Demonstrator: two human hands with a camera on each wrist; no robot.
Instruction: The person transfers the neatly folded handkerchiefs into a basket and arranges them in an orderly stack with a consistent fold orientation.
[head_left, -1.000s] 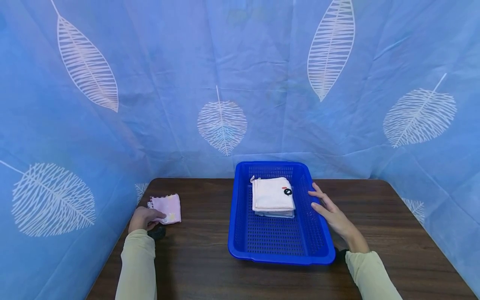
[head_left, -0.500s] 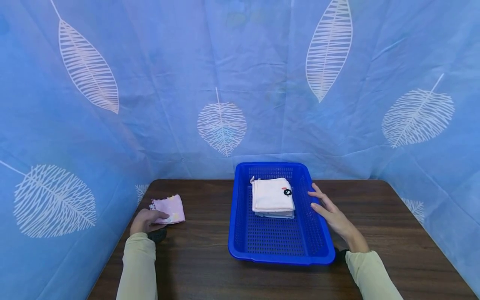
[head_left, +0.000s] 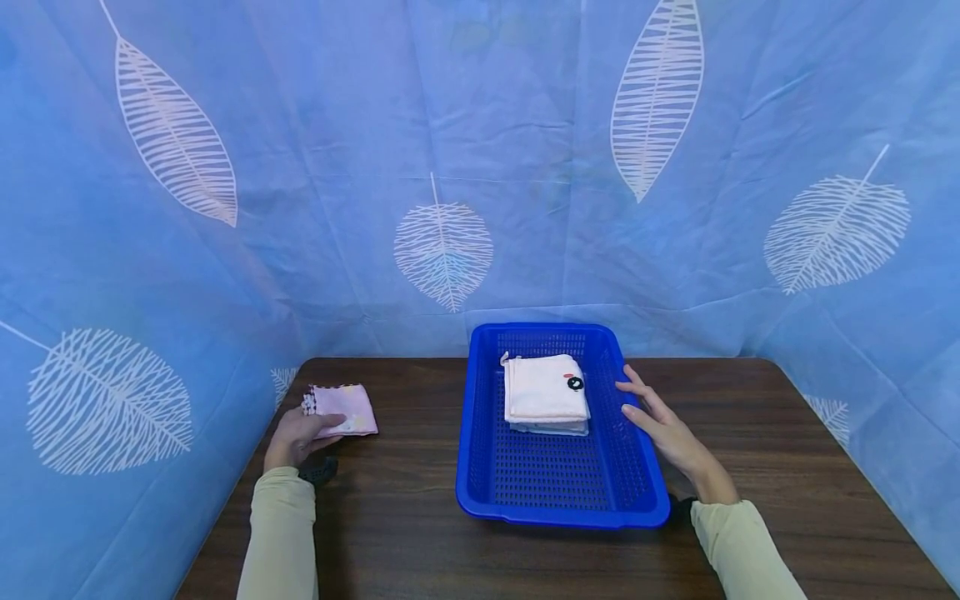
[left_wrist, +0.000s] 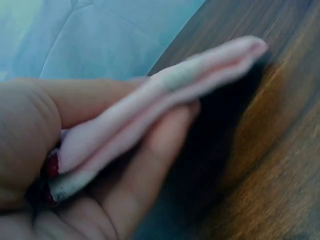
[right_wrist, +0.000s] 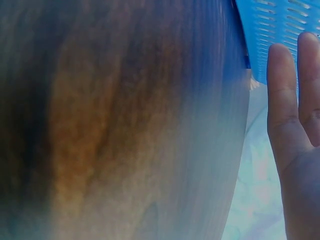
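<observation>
My left hand (head_left: 298,435) pinches a folded pink towel (head_left: 351,408) at the left of the table, thumb on top and fingers beneath. In the left wrist view the folded layers of the pink towel (left_wrist: 135,110) show edge-on between thumb and fingers, raised over the wood, with dark red trim near the palm. My right hand (head_left: 671,433) rests at the right rim of a blue plastic basket (head_left: 562,517), fingers extended. The right wrist view has its straight fingers (right_wrist: 282,85) against the basket's slotted wall (right_wrist: 265,30). Inside the basket lies a stack of folded white towels (head_left: 546,392).
The dark wooden table (head_left: 405,533) reaches back to a blue curtain (head_left: 525,233) with white leaf prints, which also hangs along both sides. The basket stands right of the table's middle, near the back edge.
My left hand has lifted the pink towel and shifted slightly right and away with it. The right hand, the basket and the white towels have stayed in place.
</observation>
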